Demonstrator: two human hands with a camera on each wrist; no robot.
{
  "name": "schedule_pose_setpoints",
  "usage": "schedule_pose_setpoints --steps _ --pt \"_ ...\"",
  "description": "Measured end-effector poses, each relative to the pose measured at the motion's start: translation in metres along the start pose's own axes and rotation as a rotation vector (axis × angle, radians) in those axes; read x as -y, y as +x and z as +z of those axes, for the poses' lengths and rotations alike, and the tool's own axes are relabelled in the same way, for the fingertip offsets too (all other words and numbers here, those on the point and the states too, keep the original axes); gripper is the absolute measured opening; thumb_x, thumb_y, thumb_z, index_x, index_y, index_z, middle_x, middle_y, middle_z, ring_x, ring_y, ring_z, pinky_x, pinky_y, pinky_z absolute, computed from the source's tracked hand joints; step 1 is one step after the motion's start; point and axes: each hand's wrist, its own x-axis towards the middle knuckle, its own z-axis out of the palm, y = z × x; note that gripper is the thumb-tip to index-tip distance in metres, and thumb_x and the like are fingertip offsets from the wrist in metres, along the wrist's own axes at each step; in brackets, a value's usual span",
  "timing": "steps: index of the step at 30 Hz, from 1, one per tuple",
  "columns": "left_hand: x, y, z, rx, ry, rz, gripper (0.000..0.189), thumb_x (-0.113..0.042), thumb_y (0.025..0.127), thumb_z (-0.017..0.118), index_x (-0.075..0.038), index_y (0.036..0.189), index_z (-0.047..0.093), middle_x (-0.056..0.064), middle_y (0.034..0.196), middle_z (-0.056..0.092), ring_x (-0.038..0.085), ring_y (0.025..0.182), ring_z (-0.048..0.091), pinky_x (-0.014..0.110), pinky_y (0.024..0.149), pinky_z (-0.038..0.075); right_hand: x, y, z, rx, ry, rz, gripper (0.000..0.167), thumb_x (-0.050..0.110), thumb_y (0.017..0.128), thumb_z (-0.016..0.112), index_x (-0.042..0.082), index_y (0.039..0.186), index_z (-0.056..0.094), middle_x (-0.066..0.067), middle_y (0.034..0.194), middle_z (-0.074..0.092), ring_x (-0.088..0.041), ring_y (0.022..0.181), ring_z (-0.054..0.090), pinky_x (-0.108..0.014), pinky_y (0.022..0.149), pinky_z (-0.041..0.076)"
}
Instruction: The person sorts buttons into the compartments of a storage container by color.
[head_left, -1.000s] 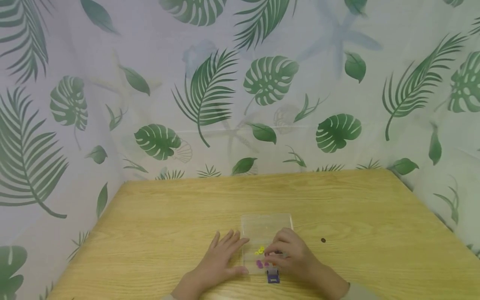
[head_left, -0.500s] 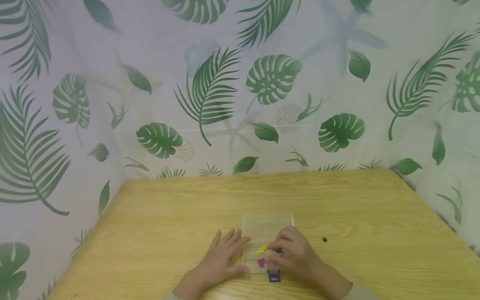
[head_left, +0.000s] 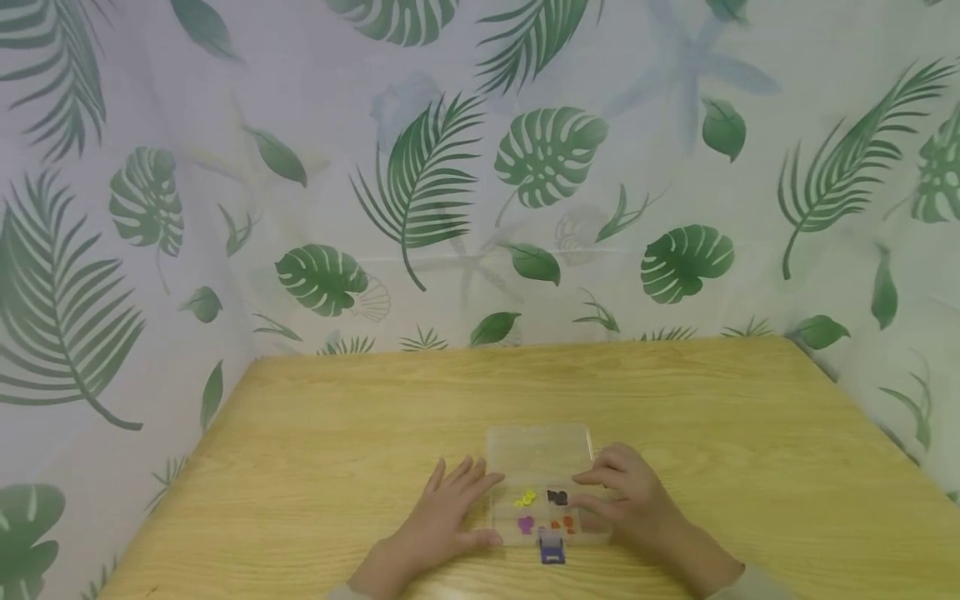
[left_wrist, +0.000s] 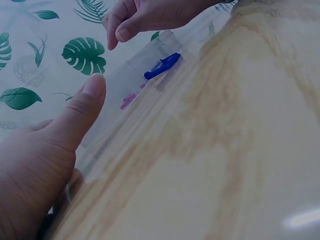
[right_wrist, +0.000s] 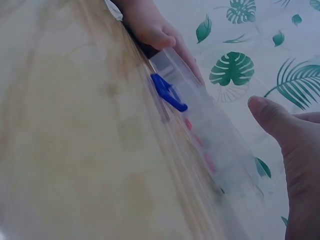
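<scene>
A clear plastic compartment box (head_left: 512, 543) stands on the table with its lid (head_left: 538, 448) tipped back. Small yellow pieces (head_left: 527, 497), black pieces (head_left: 557, 497), purple pieces (head_left: 526, 525) and orange-red pieces (head_left: 567, 523) lie in separate compartments. A blue latch (head_left: 552, 552) hangs from the box's front. My left hand (head_left: 444, 515) lies along the box's left side, fingers spread, fingertips and thumb right at its edge. Over the box's right side is my right hand (head_left: 637, 500), thumb apart from the fingers, with nothing visible between them.
The box sits near the front of a wood-grain table (head_left: 337, 425). A leaf-patterned cloth (head_left: 442, 208) surrounds the table at the back and sides.
My right hand has moved right, away from the middle of the box, uncovering the black and orange-red pieces. The small dark disc on the table is now hidden. My left hand stays in place.
</scene>
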Motion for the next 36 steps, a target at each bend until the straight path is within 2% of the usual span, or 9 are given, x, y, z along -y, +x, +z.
schedule_pose_setpoints --steps 5,9,15,20,26,29,36 --pt "0.000 0.001 -0.001 -0.001 0.014 0.007 0.073 -0.055 0.086 0.057 -0.023 0.147 0.032 0.014 0.153 0.027 0.034 0.143 0.020 0.062 0.113 0.003 -0.004 -0.004 -0.015 -0.013 -0.054 0.008 0.039 0.033 0.085 0.068 -0.003 0.072 0.071 -0.002 0.069 0.053 -0.009 0.067 0.042 -0.014 0.062 0.039" --pt "0.000 0.001 0.000 -0.011 0.021 0.018 0.073 -0.055 0.086 0.057 -0.022 0.146 0.034 0.016 0.152 0.029 0.036 0.142 0.023 0.063 0.112 0.005 -0.010 -0.018 -0.029 0.009 -0.085 0.053 0.038 0.034 0.084 0.069 -0.003 0.076 0.072 -0.002 0.072 0.054 -0.008 0.070 0.042 -0.012 0.063 0.039" --pt "-0.001 0.002 0.000 -0.004 0.014 0.008 0.073 -0.056 0.086 0.057 -0.022 0.146 0.034 0.016 0.152 0.030 0.036 0.141 0.023 0.063 0.112 0.005 -0.013 -0.030 -0.051 0.018 -0.105 0.130 0.038 0.034 0.083 0.070 -0.004 0.080 0.072 -0.001 0.073 0.054 -0.008 0.070 0.043 -0.010 0.058 0.042" --pt "-0.001 0.002 -0.001 -0.003 0.015 0.004 0.073 -0.056 0.086 0.056 -0.022 0.146 0.034 0.015 0.152 0.030 0.035 0.142 0.023 0.062 0.112 0.005 -0.016 -0.036 -0.064 0.003 -0.133 0.145 0.041 0.035 0.084 0.069 -0.005 0.080 0.072 -0.002 0.072 0.055 -0.009 0.070 0.044 -0.010 0.058 0.045" --pt "-0.001 0.001 0.001 -0.005 0.005 -0.001 0.073 -0.056 0.086 0.055 -0.022 0.147 0.033 0.015 0.152 0.029 0.035 0.142 0.022 0.062 0.112 0.005 -0.019 -0.043 -0.074 -0.027 -0.226 0.173 0.045 0.042 0.084 0.066 -0.003 0.081 0.073 -0.003 0.071 0.058 -0.008 0.073 0.047 -0.009 0.066 0.042" --pt "-0.001 0.000 0.001 -0.008 0.002 -0.001 0.072 -0.055 0.086 0.055 -0.022 0.147 0.033 0.015 0.152 0.029 0.035 0.142 0.022 0.062 0.112 0.005 -0.021 -0.045 -0.077 -0.031 -0.257 0.198 0.046 0.044 0.083 0.065 -0.001 0.086 0.073 -0.003 0.071 0.058 -0.007 0.072 0.046 -0.009 0.065 0.041" --pt "-0.001 0.000 0.000 -0.017 0.003 0.014 0.072 -0.055 0.087 0.056 -0.020 0.146 0.034 0.017 0.151 0.031 0.037 0.141 0.024 0.064 0.111 0.006 -0.025 -0.049 -0.077 -0.011 -0.253 0.205 0.043 0.044 0.082 0.065 0.004 0.096 0.071 -0.003 0.071 0.058 -0.008 0.069 0.046 -0.010 0.063 0.041"
